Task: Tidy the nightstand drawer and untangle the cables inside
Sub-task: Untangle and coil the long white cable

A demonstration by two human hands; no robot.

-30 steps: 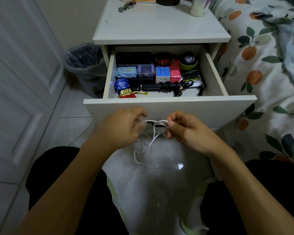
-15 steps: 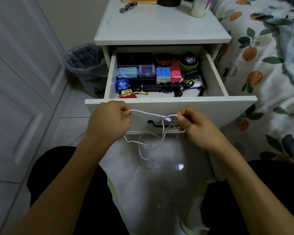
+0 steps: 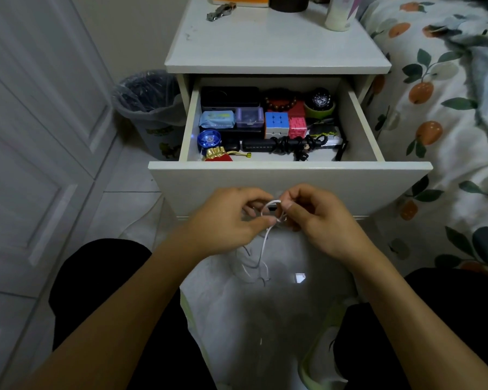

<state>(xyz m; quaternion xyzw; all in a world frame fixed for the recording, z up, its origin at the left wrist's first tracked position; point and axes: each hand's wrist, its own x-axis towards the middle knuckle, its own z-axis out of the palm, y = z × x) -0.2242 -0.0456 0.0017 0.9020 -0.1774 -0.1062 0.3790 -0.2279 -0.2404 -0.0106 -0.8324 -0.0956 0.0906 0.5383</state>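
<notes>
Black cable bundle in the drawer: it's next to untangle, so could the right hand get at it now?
Probably not yet: the drawer is open above the black cable bundle, but the right hand grips the white cable.

Hands point(image 3: 226, 218) back tog., white cable point(image 3: 266, 220) slack again, looped btwn.

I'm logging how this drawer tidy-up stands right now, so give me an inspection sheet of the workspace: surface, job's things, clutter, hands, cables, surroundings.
Surface: white nightstand top carries a metal keyring and a white bottle.
Job's things: white pulled-out drawer, open and packed.
Clutter: colourful puzzle cube, pink cube, blue yo-yo, red and gold pouch.
Hands: left hand and right hand both pinch the thin white cable in front of the drawer.
Cables: white one loops between the hands, its tail hanging; bundled black cable lies inside the drawer.
Surroundings: lined waste bin left, fruit-print bedding right.
</notes>
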